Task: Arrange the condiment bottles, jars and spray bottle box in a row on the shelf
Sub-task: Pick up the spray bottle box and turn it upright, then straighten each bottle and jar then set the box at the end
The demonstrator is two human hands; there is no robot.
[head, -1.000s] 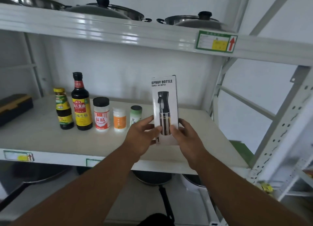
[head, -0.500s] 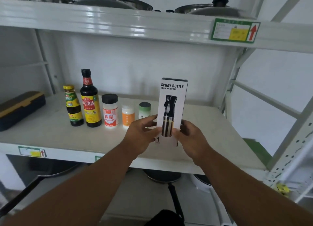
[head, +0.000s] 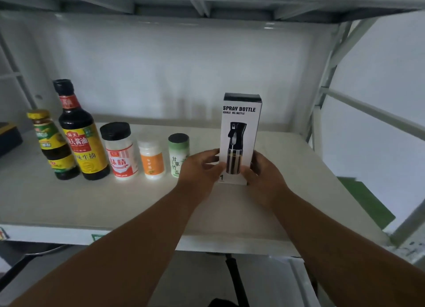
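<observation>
Spray bottle box [head: 242, 132] — upright on shelf [head: 69, 201], pinched between left hand [head: 199, 168] and right hand [head: 264, 175].

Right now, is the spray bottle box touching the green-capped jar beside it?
Apart. The head view shows bare shelf and the left hand between the spray bottle box and the green-capped jar.

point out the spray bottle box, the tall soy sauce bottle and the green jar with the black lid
spray bottle box [head: 241, 127], head view, on its printed front face
tall soy sauce bottle [head: 81, 143], head view, on the yellow and red label
green jar with the black lid [head: 178, 153], head view, on its pale green side
</observation>
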